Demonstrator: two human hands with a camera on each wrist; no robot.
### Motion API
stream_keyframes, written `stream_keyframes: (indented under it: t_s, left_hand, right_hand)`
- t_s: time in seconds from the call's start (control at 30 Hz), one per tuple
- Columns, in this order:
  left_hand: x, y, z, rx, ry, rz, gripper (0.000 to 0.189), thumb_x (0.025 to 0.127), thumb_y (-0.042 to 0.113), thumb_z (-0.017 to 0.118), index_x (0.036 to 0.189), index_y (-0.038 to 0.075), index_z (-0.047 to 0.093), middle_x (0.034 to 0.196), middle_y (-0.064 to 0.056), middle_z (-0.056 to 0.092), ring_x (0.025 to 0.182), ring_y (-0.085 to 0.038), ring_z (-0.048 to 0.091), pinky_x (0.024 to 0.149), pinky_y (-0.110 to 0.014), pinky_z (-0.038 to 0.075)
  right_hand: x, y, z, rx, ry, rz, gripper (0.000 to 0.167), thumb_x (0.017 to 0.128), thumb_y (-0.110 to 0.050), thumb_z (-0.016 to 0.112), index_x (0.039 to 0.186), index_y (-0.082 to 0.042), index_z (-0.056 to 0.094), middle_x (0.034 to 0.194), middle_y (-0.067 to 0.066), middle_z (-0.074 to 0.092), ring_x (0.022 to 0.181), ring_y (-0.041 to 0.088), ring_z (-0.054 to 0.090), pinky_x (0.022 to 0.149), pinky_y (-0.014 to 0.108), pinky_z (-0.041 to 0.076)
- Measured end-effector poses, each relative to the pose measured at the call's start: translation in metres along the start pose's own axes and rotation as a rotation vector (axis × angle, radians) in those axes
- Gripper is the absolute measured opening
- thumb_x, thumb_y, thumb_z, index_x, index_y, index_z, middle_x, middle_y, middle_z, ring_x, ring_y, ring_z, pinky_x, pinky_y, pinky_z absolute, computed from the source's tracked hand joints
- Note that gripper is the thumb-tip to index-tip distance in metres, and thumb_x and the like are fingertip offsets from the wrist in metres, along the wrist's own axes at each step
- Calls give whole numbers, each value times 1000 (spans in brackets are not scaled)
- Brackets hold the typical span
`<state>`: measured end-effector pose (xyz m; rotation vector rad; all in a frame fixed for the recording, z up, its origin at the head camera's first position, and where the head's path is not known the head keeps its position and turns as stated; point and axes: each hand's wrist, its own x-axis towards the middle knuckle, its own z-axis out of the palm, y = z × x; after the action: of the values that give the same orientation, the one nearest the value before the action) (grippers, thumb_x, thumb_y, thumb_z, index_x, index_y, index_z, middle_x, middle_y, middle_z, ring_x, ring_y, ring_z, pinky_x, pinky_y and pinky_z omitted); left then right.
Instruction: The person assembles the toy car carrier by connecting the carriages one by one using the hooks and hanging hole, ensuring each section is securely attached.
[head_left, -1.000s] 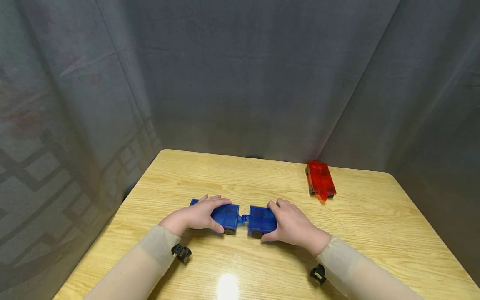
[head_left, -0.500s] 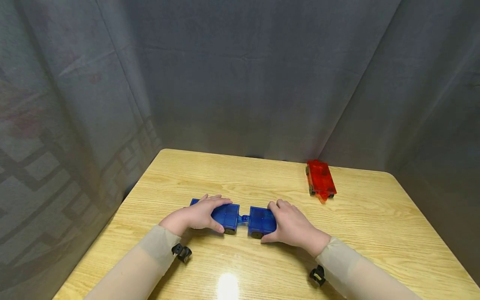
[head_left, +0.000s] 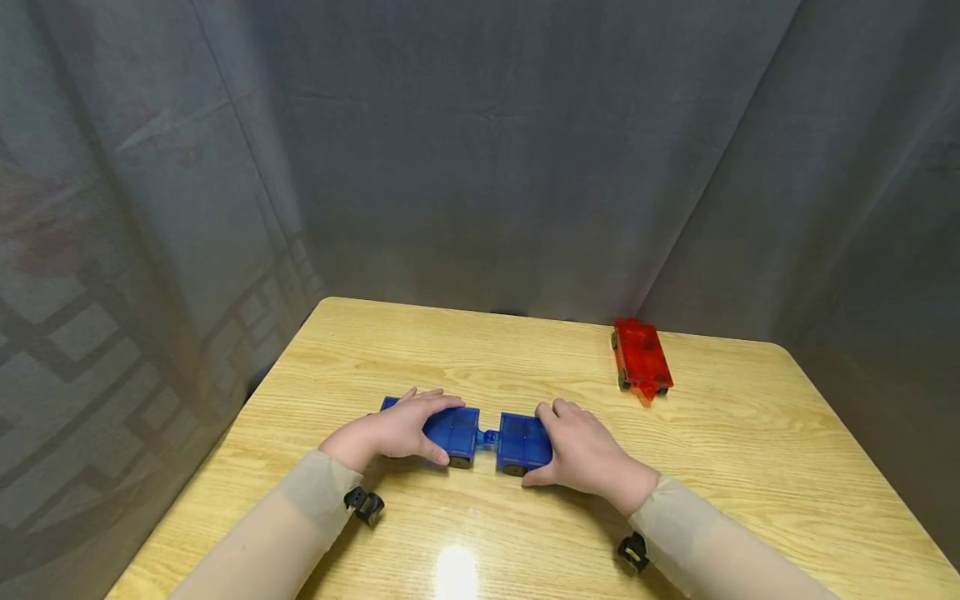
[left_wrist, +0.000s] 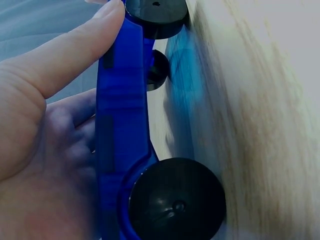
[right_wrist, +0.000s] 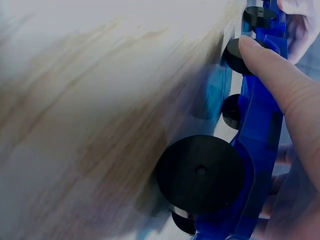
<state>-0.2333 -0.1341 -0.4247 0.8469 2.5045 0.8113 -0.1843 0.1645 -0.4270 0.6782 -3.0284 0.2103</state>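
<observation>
Two translucent blue toy cars with black wheels stand end to end on the table, linked at a small hitch [head_left: 489, 437] between them. My left hand [head_left: 397, 427] grips the left blue toy car [head_left: 452, 432] across its width, thumb on the near side and fingers on the far side. In the left wrist view the thumb presses the side of that car [left_wrist: 122, 115] above a wheel. Around the right blue toy car [head_left: 522, 439] my right hand [head_left: 585, 450] grips the same way; its thumb lies by a front wheel [right_wrist: 240, 56] in the right wrist view. Both palms hide part of the cars.
A translucent red toy car [head_left: 643, 358] with dark wheels stands near the far right edge of the wooden table [head_left: 480, 533]. Grey curtains [head_left: 480, 167] hang close behind and beside the table.
Almost nothing differs. Both hands keep their hold on the blue toy cars, which stay in place, joined at the hitch.
</observation>
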Motion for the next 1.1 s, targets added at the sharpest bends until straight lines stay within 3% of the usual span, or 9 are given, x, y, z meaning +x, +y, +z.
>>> stream_keyframes:
  t_s: [0.33, 0.63, 1.1]
  left_hand:
    - [0, 4, 1, -12, 2, -14, 85, 78, 27, 85, 152, 16, 42, 158, -16, 29, 147, -36, 16, 117, -56, 2]
    - [-1, 5, 2, -9, 6, -31, 85, 79, 27, 85, 152, 18, 42, 158, -15, 28, 147, -39, 13, 116, -58, 3]
    - [-3, 1, 1, -5, 9, -22, 84, 79, 25, 85, 151, 18, 43, 158, -17, 29, 147, -40, 14, 116, -59, 3]
  right_hand:
    - [-3, 1, -1, 8, 2, 13, 89, 61, -70, 82, 120, -9, 56, 98, 2, 52, 85, 19, 51, 80, 42, 47]
    - [-11, 11, -7, 133, -34, 37, 86, 60, -62, 88, 124, -14, 56, 105, 1, 55, 89, 18, 54, 80, 40, 50]
    - [-37, 46, -13, 321, -48, 90, 81, 63, -52, 91, 125, -14, 54, 115, 5, 56, 105, 24, 55, 90, 49, 50]
